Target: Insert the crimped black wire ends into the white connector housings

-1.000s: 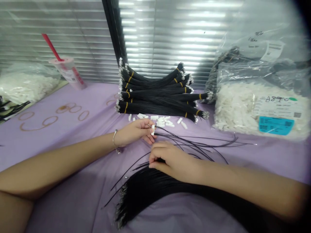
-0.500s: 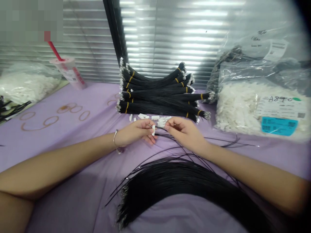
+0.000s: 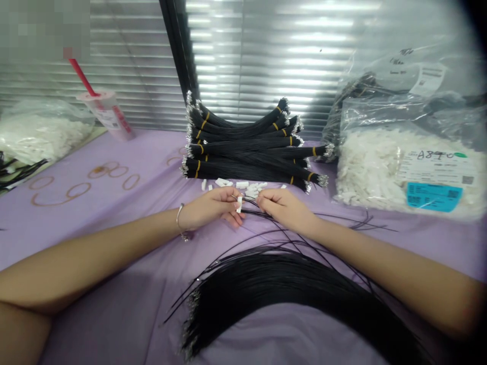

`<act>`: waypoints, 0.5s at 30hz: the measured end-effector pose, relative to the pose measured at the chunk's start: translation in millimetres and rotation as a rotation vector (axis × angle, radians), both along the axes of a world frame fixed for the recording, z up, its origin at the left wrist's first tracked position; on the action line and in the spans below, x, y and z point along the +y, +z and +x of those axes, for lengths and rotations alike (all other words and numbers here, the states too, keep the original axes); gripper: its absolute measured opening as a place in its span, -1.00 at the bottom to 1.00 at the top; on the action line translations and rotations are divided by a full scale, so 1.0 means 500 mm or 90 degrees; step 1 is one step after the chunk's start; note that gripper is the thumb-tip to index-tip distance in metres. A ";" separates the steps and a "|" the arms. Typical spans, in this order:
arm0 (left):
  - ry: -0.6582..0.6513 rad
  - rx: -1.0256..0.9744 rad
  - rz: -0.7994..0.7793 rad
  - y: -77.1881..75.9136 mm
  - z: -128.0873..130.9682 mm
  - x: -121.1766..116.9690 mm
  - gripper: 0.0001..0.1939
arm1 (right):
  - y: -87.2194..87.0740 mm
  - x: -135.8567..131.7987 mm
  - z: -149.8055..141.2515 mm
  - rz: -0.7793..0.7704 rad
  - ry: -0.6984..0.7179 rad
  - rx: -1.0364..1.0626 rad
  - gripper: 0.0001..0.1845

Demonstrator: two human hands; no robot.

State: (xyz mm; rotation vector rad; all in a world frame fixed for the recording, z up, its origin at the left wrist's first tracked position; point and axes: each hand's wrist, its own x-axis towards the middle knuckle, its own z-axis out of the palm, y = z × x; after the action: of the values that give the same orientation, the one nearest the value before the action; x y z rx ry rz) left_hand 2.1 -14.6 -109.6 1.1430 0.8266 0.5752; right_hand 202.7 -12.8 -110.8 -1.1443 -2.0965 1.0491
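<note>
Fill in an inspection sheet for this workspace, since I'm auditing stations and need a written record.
Surface: creased purple cloth.
Job's things: small white rectangular block in hand; loose white blocks before stacked black wire bundles with yellow bands; broad curved sheaf of thin black wires, silvery at its left end.
Clutter: thin tan loops; pink lidded cup with red straw; clear plastic bags of white pieces, left and right.
Grippers: bare hands; left hand holds the block, right hand pinches at the wires beside it.
Cables: loose wires trail rightward past the right hand; power cables, nothing seen.
Surroundings: pale slatted blinds behind.
</note>
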 end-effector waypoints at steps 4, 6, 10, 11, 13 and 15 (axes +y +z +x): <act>-0.006 0.010 0.007 0.001 0.000 0.000 -0.85 | 0.005 0.005 0.001 -0.019 0.014 -0.020 -0.75; -0.008 0.011 0.007 0.002 0.000 0.000 -0.85 | 0.007 0.007 0.002 -0.029 0.022 -0.024 -0.76; -0.009 0.008 0.005 0.000 0.000 0.001 -0.84 | 0.012 0.008 0.002 -0.042 0.035 -0.019 -0.75; -0.009 0.008 0.003 0.000 0.000 0.002 -0.85 | 0.013 0.008 0.002 -0.045 0.036 -0.017 -0.75; -0.008 0.007 0.003 -0.001 0.000 0.003 -0.86 | 0.014 0.009 0.002 -0.054 0.033 -0.015 -0.75; -0.009 0.006 0.005 -0.002 0.000 0.003 -0.86 | 0.015 0.010 0.003 -0.070 0.033 -0.013 -0.74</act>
State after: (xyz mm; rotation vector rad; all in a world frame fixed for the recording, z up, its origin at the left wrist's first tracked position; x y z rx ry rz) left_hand 2.1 -12.9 -110.4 1.1592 0.8251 0.5621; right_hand 204.0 -7.6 -103.3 -1.1636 -2.1171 1.1950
